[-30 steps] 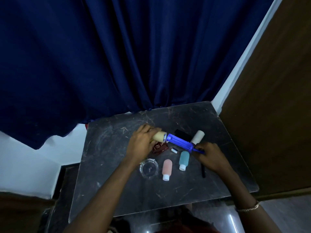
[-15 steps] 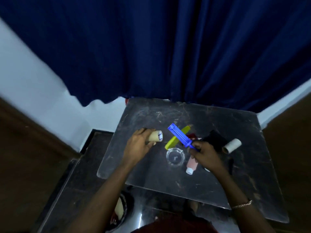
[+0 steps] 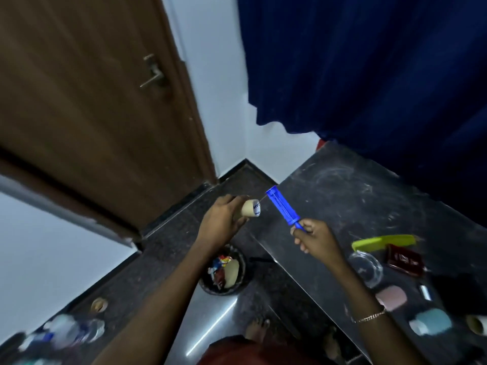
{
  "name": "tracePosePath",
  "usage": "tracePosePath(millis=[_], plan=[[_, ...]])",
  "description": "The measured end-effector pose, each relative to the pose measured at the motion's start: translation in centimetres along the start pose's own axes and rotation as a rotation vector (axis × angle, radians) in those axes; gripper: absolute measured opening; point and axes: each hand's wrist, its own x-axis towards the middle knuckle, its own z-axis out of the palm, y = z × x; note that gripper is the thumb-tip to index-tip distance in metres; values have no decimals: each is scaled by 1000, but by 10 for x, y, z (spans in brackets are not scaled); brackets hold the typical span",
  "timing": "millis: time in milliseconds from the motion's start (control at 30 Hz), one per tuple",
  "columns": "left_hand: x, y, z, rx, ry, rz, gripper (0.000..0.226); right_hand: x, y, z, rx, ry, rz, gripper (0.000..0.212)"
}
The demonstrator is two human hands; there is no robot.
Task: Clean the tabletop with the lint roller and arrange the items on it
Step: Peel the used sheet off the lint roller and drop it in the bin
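Head view: the camera has swung left since the earlier frame, so the dark tabletop [image 3: 342,196] now fills the right of the frame and a brown door [image 3: 92,101] the upper left. The left hand [image 3: 220,223] stays clamped on the tan paper roll [image 3: 251,208], now held out over the floor above a black bin [image 3: 224,272]. The right hand [image 3: 315,241] still grips the blue lint roller handle [image 3: 283,209], pulled apart from the roll. The green comb [image 3: 383,241], glass dish [image 3: 366,267] and small bottles sit at lower right.
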Motion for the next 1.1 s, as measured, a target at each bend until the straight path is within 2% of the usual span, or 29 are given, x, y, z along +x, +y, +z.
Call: tracePosePath(millis=[200, 500, 800, 1100], plan=[[-36, -39, -18, 40, 46, -148, 61, 16, -25, 57, 8, -134, -21, 12], [-75, -86, -6, -62, 63, -302, 51, 22, -34, 124, 129, -208, 111, 13], [-92, -142, 77, -166, -107, -424, 56, 41, 40, 173, 77, -188, 288, 17], [-108, -227, 185, -205, -146, -579, 57, 87, 130, 224, -56, -232, 316, 22]])
